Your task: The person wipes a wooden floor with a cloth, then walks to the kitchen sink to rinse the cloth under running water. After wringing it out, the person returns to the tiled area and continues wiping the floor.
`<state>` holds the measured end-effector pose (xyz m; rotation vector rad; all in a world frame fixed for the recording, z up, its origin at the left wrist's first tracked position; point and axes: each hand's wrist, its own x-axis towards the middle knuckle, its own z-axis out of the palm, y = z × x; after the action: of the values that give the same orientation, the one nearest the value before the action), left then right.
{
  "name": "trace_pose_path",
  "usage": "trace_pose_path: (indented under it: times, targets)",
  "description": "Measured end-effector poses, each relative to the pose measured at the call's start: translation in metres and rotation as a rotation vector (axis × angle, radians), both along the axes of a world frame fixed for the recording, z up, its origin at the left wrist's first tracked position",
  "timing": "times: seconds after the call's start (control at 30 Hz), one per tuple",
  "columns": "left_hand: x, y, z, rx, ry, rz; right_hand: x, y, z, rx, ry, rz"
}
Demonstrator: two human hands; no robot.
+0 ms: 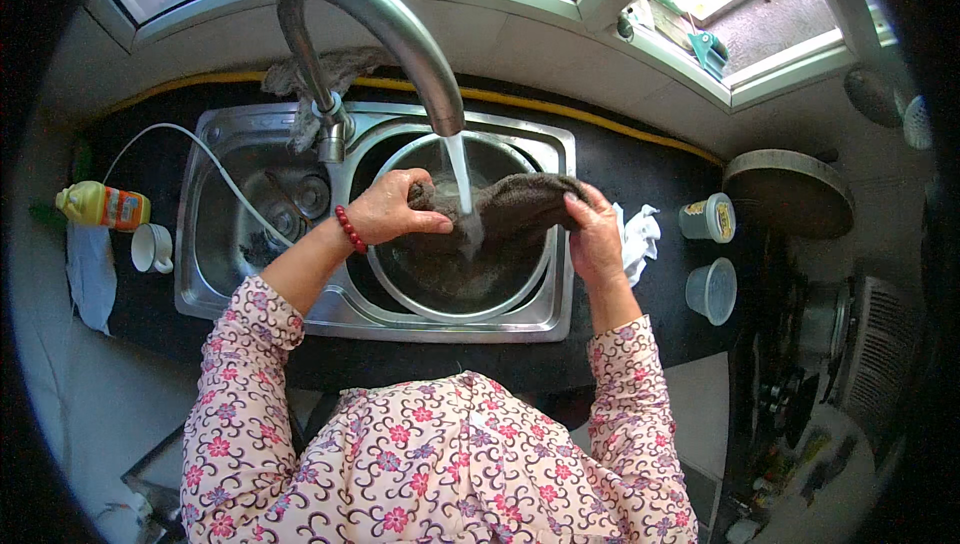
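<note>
A wet dark brown cloth point(525, 202) is stretched between my two hands above a round metal basin point(462, 316). Its left end is gripped by my left hand point(385, 212), which has a red bead bracelet at the wrist. My right hand point(597, 234) pinches the other end, over the basin's right rim. From the curved metal faucet point(400, 24) a stream of water point(461, 169) falls onto the cloth near my left hand. The basin sits in the right bowl of a steel sink point(555, 314) and holds water.
A yellow bottle point(103, 206) and a white cup point(152, 248) stand left of the sink. On the right are a crumpled white cloth point(638, 241), two plastic tubs point(711, 291) and a round board point(790, 192). A white hose point(225, 179) crosses the left bowl.
</note>
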<state>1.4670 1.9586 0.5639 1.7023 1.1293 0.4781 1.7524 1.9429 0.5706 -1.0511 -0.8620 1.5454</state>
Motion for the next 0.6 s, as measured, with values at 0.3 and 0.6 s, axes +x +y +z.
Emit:
trace_pose_path:
  times: [0.3,0.6]
  targets:
    - [-0.006,-0.032,0.083,0.417,-0.209,0.262,0.006,0.011,0.091,0.323,0.05,-0.027]
    - [-0.006,-0.04,-0.013,0.445,0.181,0.01,0.006,-0.012,-0.021,0.255,-0.901,0.312]
